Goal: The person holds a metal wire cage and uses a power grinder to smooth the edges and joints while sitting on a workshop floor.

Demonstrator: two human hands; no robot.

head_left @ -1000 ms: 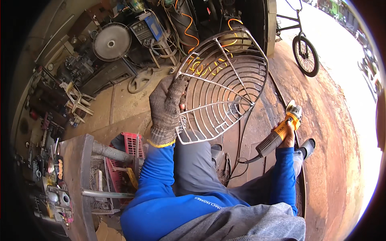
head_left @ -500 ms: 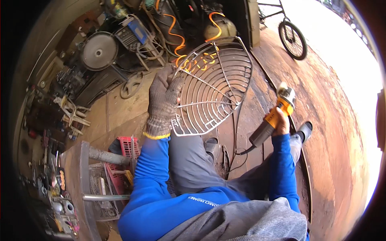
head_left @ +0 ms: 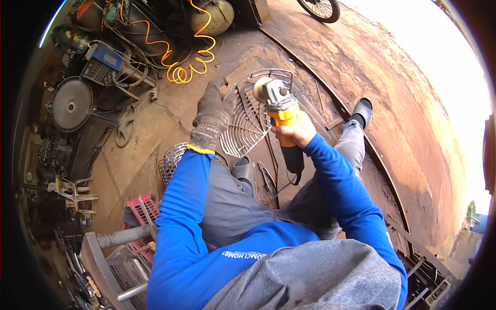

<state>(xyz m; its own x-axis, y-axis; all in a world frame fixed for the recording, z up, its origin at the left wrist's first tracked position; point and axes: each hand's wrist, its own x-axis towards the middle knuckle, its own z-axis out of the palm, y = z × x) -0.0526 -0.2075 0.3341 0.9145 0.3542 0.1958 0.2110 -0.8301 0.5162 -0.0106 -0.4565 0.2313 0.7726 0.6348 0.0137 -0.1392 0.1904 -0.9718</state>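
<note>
My left hand (head_left: 211, 114), in a grey knit glove with a yellow cuff, is closed on the left edge of a wire grille (head_left: 244, 126). The grille has curved, evenly spaced metal bars and is tilted in front of my knees. My bare right hand (head_left: 299, 131) wraps round the yellow and black body of an angle grinder (head_left: 284, 112). The grinder's head and pale disc are over the upper right part of the grille and hide some bars. Whether the disc touches the metal I cannot tell.
Beside my left leg is a wire basket-like piece (head_left: 170, 161), with a red plastic crate (head_left: 142, 209) nearer me. An orange coiled hose (head_left: 199, 64) lies ahead, near a tank (head_left: 212, 18). A blue-topped machine (head_left: 106, 57) stands far left. A metal rail (head_left: 330, 101) crosses the floor.
My right hand has brought the angle grinder left, from beside the grille to over it. The grille is lower and tilted further away. The whole view has swung to the right.
</note>
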